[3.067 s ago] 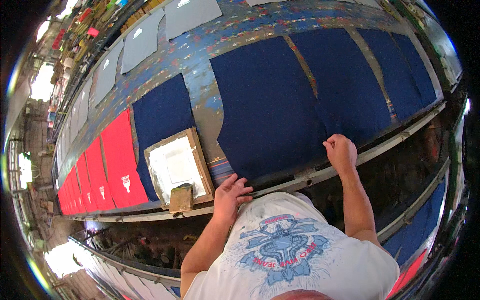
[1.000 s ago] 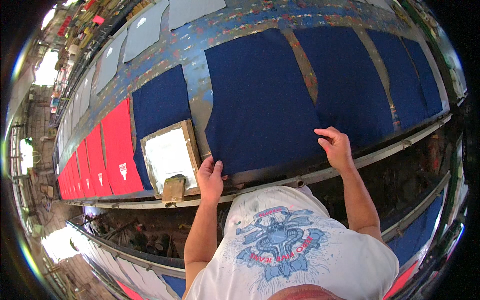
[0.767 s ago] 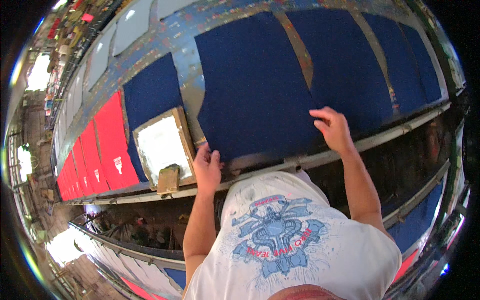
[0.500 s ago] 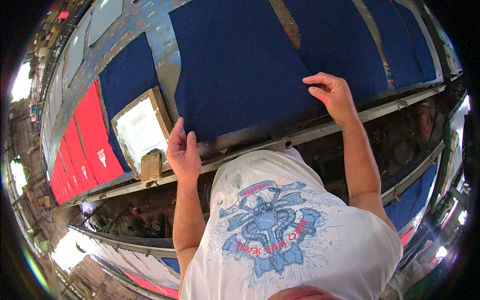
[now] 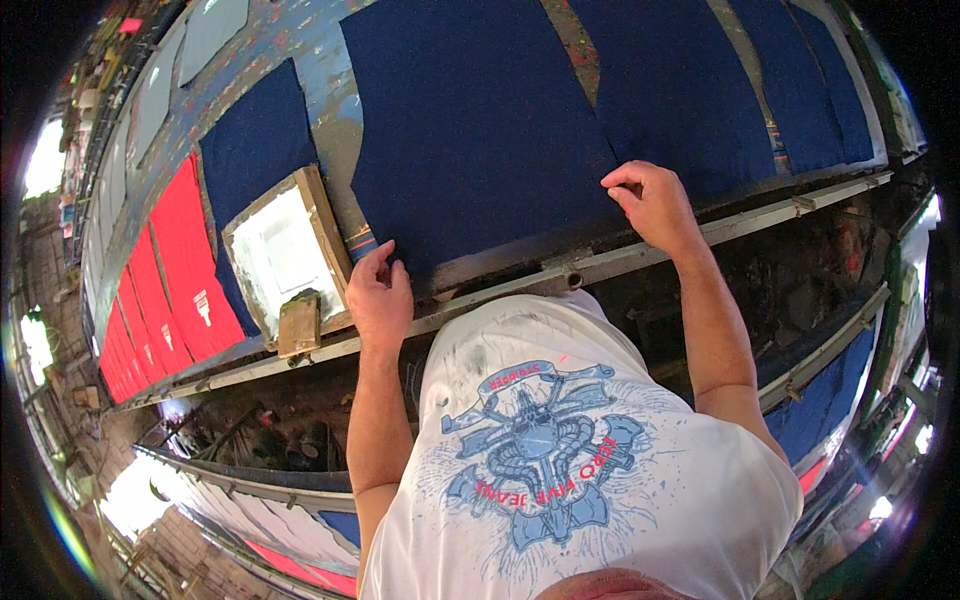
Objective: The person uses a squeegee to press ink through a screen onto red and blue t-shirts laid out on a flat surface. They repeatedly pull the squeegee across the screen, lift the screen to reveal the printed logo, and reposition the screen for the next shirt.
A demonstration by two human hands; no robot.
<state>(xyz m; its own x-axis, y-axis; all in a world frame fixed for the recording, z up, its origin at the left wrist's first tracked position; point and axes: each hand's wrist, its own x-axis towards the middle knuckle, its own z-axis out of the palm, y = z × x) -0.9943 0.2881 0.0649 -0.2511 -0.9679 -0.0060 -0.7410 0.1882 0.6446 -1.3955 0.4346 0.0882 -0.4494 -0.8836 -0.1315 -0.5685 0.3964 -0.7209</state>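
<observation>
A large navy fabric panel [image 5: 470, 130] lies flat on the paint-spattered table [image 5: 262, 72]. My left hand [image 5: 378, 292] is at its lower left corner, fingers curled, with whatever is between the fingertips too small to make out. My right hand [image 5: 650, 205] is near the panel's right edge, thumb and forefinger drawn into a pinch, its contents unclear. To the left, a wooden-framed screen [image 5: 320, 210] with a pale center rests over another navy panel [image 5: 255, 135], with a small wooden block [image 5: 298, 328] on its lower edge.
Several red printed panels [image 5: 180, 275] and pale grey panels [image 5: 205, 35] lie leftward; more navy panels [image 5: 680, 110] lie rightward. A metal rail [image 5: 750, 206] runs along the table's front. Beside me is a second rack [image 5: 820, 400] bearing fabric.
The view has shifted, so the table sits higher in the picture. Since half a second ago both hands' fingers have curled more; my left hand has moved slightly down and right.
</observation>
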